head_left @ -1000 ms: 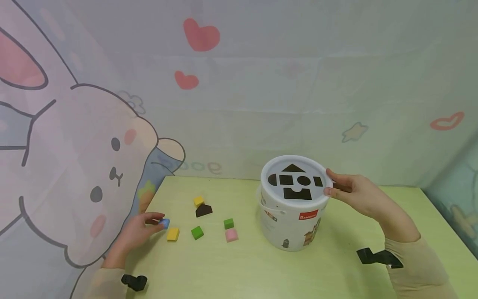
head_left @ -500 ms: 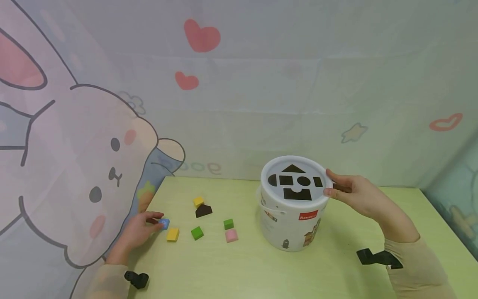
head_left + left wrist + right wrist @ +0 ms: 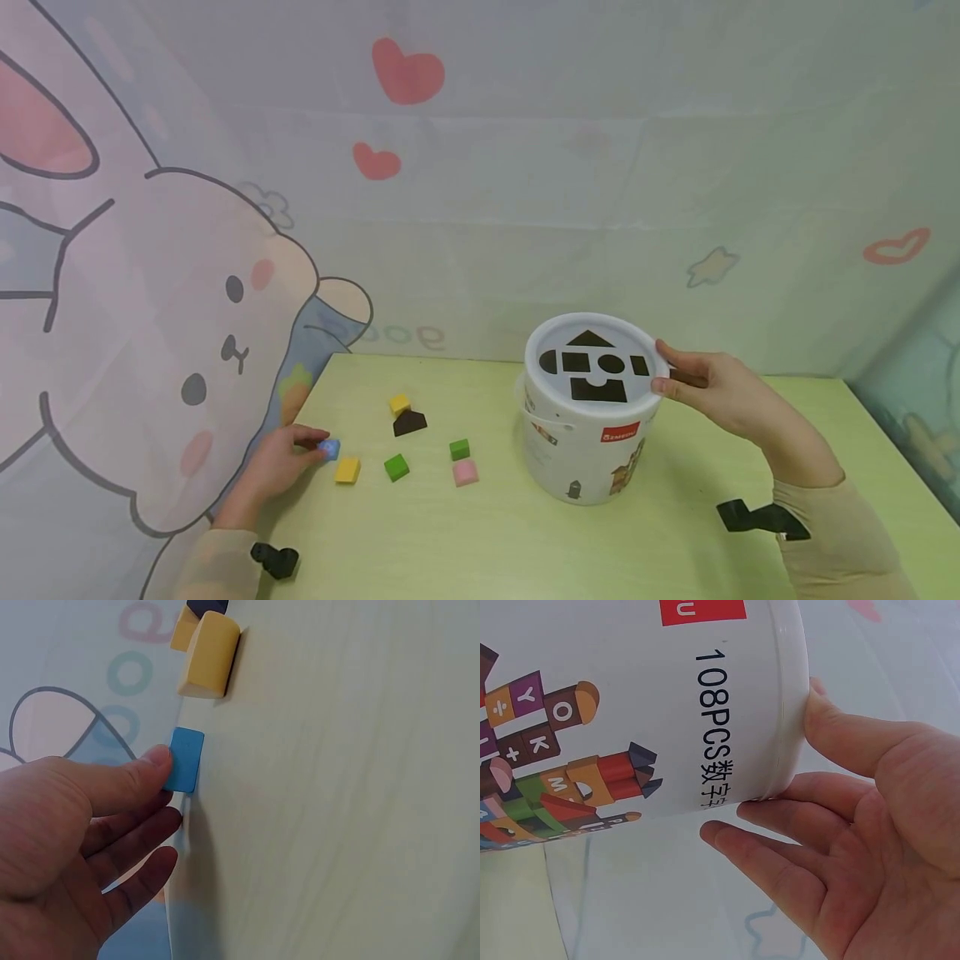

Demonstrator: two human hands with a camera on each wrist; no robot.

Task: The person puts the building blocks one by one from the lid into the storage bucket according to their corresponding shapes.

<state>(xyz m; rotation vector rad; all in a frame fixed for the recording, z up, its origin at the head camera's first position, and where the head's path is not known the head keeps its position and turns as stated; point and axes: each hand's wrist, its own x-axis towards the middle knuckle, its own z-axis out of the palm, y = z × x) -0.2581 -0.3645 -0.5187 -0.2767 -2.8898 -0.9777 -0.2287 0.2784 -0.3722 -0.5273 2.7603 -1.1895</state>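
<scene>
My left hand (image 3: 279, 462), at the left of the table, pinches a small blue block (image 3: 330, 450) between thumb and fingers. In the left wrist view the blue block (image 3: 185, 760) shows a flat face, with the thumb on its edge and part of the grip hidden behind it. A yellow block (image 3: 347, 471) lies just beside it. My right hand (image 3: 716, 387) holds the rim of a white toy bucket (image 3: 577, 454) on its right side, thumb and fingers at the edge. The bucket's lid (image 3: 558, 387) has several shaped openings.
Several more blocks lie between the left hand and the bucket: a small yellow one (image 3: 400, 404) by a dark one (image 3: 409, 422), a green one (image 3: 397, 467), and another green one (image 3: 459, 450) beside a pink one (image 3: 465, 472). A patterned cloth (image 3: 510, 183) hangs behind the table.
The fingers of my left hand have closed in slightly on the blue block. My right hand and the bucket keep their place.
</scene>
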